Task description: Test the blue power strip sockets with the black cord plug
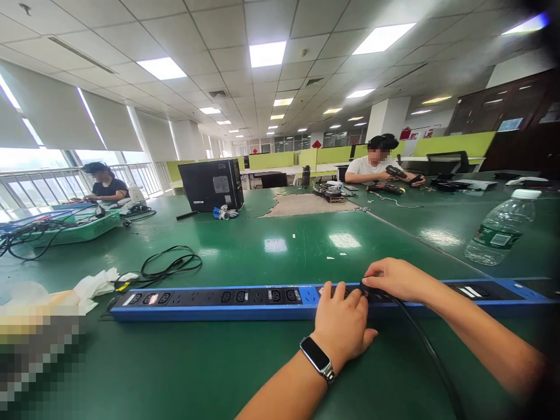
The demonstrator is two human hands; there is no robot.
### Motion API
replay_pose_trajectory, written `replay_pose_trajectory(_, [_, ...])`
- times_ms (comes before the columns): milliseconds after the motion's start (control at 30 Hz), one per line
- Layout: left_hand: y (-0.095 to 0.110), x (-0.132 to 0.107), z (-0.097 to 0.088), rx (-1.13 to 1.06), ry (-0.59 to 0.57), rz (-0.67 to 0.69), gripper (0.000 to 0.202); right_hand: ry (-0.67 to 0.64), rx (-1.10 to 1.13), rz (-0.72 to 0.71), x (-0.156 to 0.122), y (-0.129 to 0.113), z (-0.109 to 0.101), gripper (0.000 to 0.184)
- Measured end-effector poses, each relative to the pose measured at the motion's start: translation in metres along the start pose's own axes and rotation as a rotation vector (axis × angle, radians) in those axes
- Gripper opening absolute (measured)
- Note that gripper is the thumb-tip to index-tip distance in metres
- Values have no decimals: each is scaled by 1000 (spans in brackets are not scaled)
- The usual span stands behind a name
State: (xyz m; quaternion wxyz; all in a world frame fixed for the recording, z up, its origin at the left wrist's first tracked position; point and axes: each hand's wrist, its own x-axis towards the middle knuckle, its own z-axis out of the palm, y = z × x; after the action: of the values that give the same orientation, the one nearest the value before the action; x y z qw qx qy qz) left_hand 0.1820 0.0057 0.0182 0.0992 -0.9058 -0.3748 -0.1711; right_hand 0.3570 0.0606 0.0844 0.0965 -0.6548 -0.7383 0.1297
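On the green bench (262,373), a coiled cord (164,274) lies behind the left end of a blue power strip (196,313); the left hand (342,324) rests on the strip, fingers slightly spread; the right hand (400,280) pinches a black cable (426,341) at its end, against the sockets; a bottle (501,230) stands behind, farther right.

My left hand (343,321) rests on a blue power strip (210,313); at its sockets, my right hand (396,280) holds a black cable (426,341).
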Motion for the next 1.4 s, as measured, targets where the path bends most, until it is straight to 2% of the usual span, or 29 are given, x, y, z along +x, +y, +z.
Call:
replay_pose_trajectory(233, [-8,-8,-2,-47,6,-7,44,-29,19,23,3,-4,4,24])
replay_pose_trajectory(367, [-10,-11,-1,-42,14,4,46,-41,-95,13,4,-14,4,17])
replay_pose_trajectory(467, [-11,-14,-4,-55,19,17,45,-21,-177,-10,1,-20,8,16])
replay_pose_trajectory(567, [-21,-28,-11,-94,30,14,40,35,-204,-38,-4,-21,14,17])
replay_pose_trajectory(633, [-35,-45,-18,-113,52,-56,41,60,-202,-48,-6,-21,18,17])
replay_pose_trajectory(733, [-60,-73,-29,-101,78,-229,41,65,-186,-34,-8,-19,21,17])
replay_pose_trajectory(833, [-80,-95,-35,-52,53,-381,47,65,-145,-18,-10,-17,23,20])
replay_pose_trajectory(900, [-87,-101,-35,-29,26,-435,50,96,-122,-23,-11,-15,26,21])
replay_pose_trajectory(1033, [-90,-102,-34,-13,-11,-461,55,145,-99,-31,-13,-14,30,24])
replay_pose_trajectory(1200, [-90,-101,-34,-23,8,-449,54,132,-63,-21,-14,-10,30,27])
replay_pose_trajectory(1400, [-90,-101,-33,-2,35,-436,51,88,-132,33,-14,-4,33,31])
